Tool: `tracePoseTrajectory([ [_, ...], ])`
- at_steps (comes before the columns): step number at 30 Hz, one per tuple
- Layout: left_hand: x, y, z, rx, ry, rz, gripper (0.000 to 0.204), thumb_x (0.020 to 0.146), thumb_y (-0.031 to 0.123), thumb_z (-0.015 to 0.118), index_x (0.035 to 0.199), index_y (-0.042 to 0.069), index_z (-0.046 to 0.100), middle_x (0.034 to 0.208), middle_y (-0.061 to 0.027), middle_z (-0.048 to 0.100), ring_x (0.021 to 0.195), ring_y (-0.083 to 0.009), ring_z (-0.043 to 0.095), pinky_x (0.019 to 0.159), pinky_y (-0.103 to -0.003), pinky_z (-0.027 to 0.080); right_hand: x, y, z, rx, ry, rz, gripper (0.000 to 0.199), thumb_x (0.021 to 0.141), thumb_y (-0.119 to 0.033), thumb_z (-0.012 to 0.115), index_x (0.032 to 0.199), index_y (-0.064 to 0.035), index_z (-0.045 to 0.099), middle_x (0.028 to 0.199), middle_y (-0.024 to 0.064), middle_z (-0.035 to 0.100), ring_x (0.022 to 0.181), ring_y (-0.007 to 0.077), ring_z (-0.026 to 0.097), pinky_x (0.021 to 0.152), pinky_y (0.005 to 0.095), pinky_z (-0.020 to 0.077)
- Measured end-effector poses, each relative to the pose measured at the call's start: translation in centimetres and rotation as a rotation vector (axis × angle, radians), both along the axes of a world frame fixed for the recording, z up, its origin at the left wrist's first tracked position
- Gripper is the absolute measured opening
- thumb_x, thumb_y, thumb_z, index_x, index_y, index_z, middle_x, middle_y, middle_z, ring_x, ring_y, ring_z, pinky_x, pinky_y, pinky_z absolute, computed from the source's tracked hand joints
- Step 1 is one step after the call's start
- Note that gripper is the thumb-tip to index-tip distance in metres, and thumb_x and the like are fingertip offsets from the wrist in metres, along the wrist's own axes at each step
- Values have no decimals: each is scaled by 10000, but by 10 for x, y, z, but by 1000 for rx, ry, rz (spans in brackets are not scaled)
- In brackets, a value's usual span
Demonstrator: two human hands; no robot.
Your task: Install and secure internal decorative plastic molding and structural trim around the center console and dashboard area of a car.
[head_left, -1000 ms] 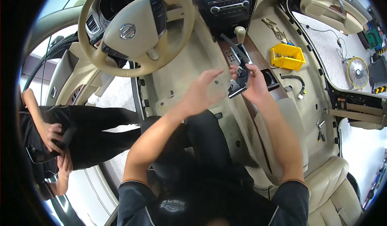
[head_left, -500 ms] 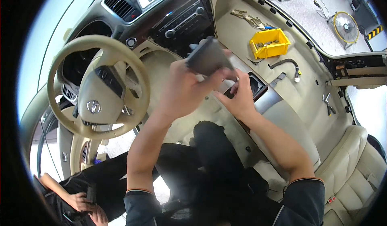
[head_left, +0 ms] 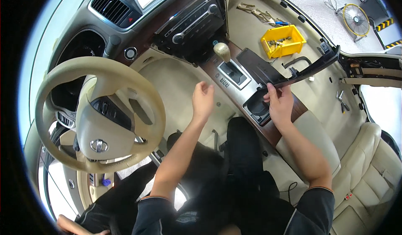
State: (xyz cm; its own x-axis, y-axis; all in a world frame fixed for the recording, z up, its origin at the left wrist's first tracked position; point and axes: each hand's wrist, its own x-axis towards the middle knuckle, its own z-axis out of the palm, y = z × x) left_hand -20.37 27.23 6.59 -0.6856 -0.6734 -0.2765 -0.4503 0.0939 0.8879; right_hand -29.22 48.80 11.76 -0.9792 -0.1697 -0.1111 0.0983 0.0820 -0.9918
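**Dark trim panel lifted over the centre console**

Dark, long and flat, the plastic console trim panel (head_left: 289, 73) is held above the centre console (head_left: 251, 88), its long axis running from near the gear lever up and away toward the passenger side, where its narrow far end points at the open door sill. The broad end lies nearer the beige-knobbed gear lever (head_left: 222, 51); whether it touches the console there cannot be made out. The right hand (head_left: 279, 103) grips the panel's lower edge, fingers curled up around it and thumb on top, and it hides part of the round black cup holder (head_left: 257, 108) beneath. The left hand (head_left: 203, 99) hangs free over the beige carpeted footwell, fingers loosely half-curled and holding nothing, well apart from the panel.

Beyond the panel's far end a yellow plastic parts bin (head_left: 283, 41) sits on the bare beige passenger floor, its small contents too fine to tell. A few metal hand tools (head_left: 342, 101) lie further right. The beige steering wheel (head_left: 98, 113) fills the left side, with the black radio and heater stack (head_left: 190, 23) above the lever. At the lower left edge another person's hand (head_left: 69, 225) is cut off by the rim.
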Motion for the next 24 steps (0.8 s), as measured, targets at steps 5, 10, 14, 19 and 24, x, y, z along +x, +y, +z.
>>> tracePoseTrajectory([
  [5,-30,-8,-26,-77,-262,-2,689,876,355,577,1317,-120,343,1286,-274,462,1208,-329,460,1007,-353,364,-10,-6,5,41,48,-38,279,872,-201,645,1009,6,516,731,76,597,576,115,587,516,246,471],
  [10,-49,-11,-14,182,-332,76,738,914,442,460,1344,-131,285,1355,-306,387,1285,-378,375,1045,-384,318,-80,-29,32,346,253,107,304,859,-245,650,987,8,539,732,109,626,557,140,618,540,276,480],
  [14,-68,1,-42,129,-353,121,723,941,454,384,1358,-124,265,1371,-306,366,1294,-382,358,1051,-392,307,-144,-46,-12,387,274,181,345,852,-309,649,962,6,561,703,144,630,572,202,645,564,318,489],
  [19,-78,6,-75,-22,-251,210,694,966,436,320,1374,-117,227,1408,-310,303,1316,-399,309,1084,-382,244,-169,-74,-43,409,515,332,300,844,-262,668,946,8,589,671,105,609,566,152,631,535,292,476],
  [24,-82,20,-94,-132,-71,200,702,971,371,337,1361,-179,140,1436,-346,191,1356,-426,188,1123,-428,131,-183,-81,-75,468,647,303,308,835,-288,677,913,2,605,628,101,610,549,159,625,537,283,472],
])
